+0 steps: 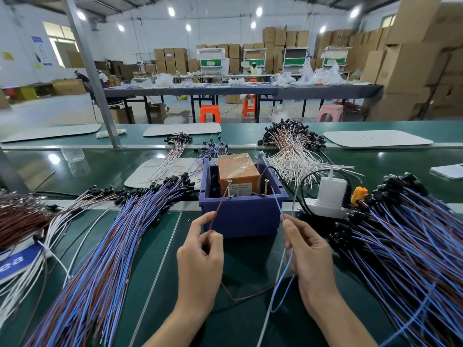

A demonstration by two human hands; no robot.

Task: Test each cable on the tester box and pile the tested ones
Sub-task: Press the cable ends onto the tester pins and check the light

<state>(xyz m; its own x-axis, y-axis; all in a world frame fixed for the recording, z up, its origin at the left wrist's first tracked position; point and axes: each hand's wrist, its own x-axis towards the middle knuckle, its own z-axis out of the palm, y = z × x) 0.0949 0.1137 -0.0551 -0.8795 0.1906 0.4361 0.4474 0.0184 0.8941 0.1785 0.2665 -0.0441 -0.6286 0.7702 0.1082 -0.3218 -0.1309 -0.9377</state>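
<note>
Hard to see first: the cable's (235,299) connector end is out of sight. Only its loop shows, lying on the table (238,326) btwn the wrists, near the front edge. The label on the orange unit (238,171) inside the tester box (240,219) is too small to read, and tape glare covers its top. At the left edge a blue-white label (15,262) is cut off, w/ only "ea" legible. Writing on the white board (375,139) at the far edge is too faint.

Left hand (200,249) pinches the brown lead (221,205) btwn thumb & forefinger; its tip seems to touch the left screw (229,189) on the box's front rim. Right hand (308,249) pinches the blue lead (278,205). Its tip is just beside the right screw (266,187) — can't tell if they touch.

The box stands mid-table, just beyond both hands. The left pile (105,246) of blue-brown cables fans toward the front left corner. The right pile (400,246) lies at the right edge — cut off by the frame. A white power strip (328,204) sits just right of the box.
</note>
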